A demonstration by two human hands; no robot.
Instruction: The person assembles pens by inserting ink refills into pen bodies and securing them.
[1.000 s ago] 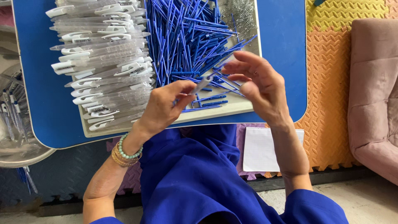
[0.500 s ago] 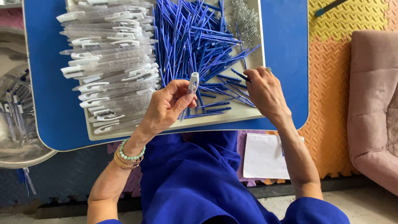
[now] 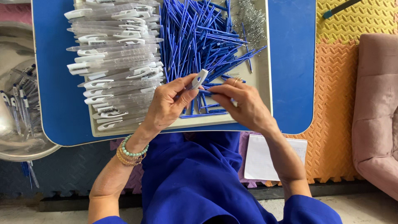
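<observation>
The person sits close against a blue table (image 3: 58,103) with a shallow beige tray (image 3: 263,83) set on it. The left hand (image 3: 168,105) is curled, thumb and forefingers pinching a clear pen barrel (image 3: 198,79) whose white clip end sticks up and to the right, just above the near part of the tray. The right hand (image 3: 242,103) sits just beside it, fingers bunched together and pinching a thin blue refill (image 3: 207,93) whose end points toward the barrel; the two hands almost meet over the tray's near edge. I cannot tell whether the refill's tip is already inside the barrel.

On the left half of the tray lies a stack of clear pen barrels with white clips (image 3: 116,62), laid roughly side by side. In the middle and far part is a loose heap of blue refills (image 3: 195,37), crossing each other at all angles. At the far right corner of the tray sits a small tangle of fine metal springs (image 3: 251,18).

A string of pale green beads and gold bangles (image 3: 130,152) ring the left wrist. To the left of the table is a round metal basin (image 3: 16,141) holding several finished pens. On the floor to the right are orange and yellow foam mats (image 3: 331,103), a white sheet of paper (image 3: 261,159) and a pink cushion (image 3: 377,116).
</observation>
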